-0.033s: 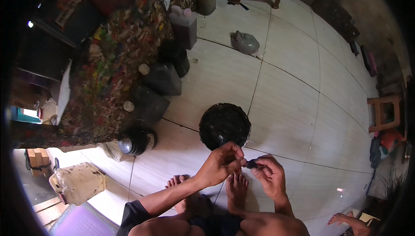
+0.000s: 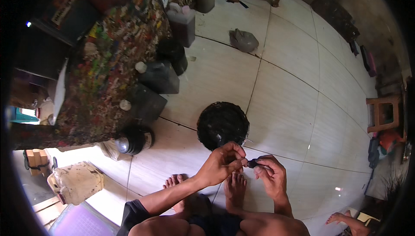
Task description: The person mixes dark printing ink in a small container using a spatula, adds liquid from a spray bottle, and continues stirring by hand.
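A small black piece (image 2: 252,164) sits pinched in the fingertips of my right hand (image 2: 272,177). Its exact kind is too small to tell. Close against it on the left, my left hand (image 2: 221,163) has thumb and fingers pressed together in a pinch. What lies between those left fingertips, if anything, I cannot make out. Just beyond both hands stands a round black bucket (image 2: 222,121), its rim and inside coated in dark stuff. My two bare feet (image 2: 235,188) rest on the floor below the hands.
Along the left runs a paint-crusted table (image 2: 116,59), with dark jerrycans (image 2: 160,77) and a black jar (image 2: 132,141) by its side. A stained cream jerrycan (image 2: 78,182) stands lower left. A grey bag (image 2: 244,40) lies on the tiles ahead. Another person's foot (image 2: 339,217) shows lower right.
The whole view has shifted very slightly. Both hands keep their pinch close together, and the black piece stays in my right fingertips.
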Demonstrator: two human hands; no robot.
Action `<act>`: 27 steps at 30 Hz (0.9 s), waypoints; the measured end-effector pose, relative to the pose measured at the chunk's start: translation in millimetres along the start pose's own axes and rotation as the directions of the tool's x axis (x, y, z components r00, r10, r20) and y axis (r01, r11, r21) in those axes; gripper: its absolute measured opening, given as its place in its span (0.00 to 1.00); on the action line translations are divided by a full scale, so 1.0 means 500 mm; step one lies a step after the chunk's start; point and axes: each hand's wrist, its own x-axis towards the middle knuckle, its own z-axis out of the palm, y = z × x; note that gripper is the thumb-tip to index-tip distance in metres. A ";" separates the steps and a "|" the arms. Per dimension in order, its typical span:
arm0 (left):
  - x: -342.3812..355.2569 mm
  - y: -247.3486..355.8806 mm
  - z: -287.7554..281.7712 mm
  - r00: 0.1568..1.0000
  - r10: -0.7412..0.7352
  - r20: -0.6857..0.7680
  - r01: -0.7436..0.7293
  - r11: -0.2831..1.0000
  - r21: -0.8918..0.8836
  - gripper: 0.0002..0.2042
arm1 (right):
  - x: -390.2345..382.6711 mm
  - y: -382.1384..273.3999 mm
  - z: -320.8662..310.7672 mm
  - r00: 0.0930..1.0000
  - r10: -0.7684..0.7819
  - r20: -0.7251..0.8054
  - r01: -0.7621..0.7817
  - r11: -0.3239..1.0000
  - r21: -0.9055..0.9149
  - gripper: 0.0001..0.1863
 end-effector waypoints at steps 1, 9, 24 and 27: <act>0.007 -0.017 0.003 0.998 -0.069 0.014 0.070 0.969 -0.237 0.10 | -0.002 0.017 -0.006 1.000 -0.024 -0.007 0.024 1.000 -0.020 0.09; -0.012 0.010 0.006 0.985 0.170 0.034 -0.172 0.933 0.316 0.13 | -0.004 0.052 -0.007 0.979 0.192 0.061 -0.199 0.970 0.140 0.11; -0.004 -0.006 0.007 0.953 0.301 0.042 -0.284 0.829 0.481 0.14 | -0.012 0.017 -0.020 1.000 -0.018 -0.005 0.017 0.996 -0.082 0.13; 0.013 0.016 -0.004 0.940 0.331 -0.082 -0.236 0.804 0.546 0.16 | 0.020 0.003 -0.020 0.958 -0.155 -0.241 0.050 0.919 -0.392 0.12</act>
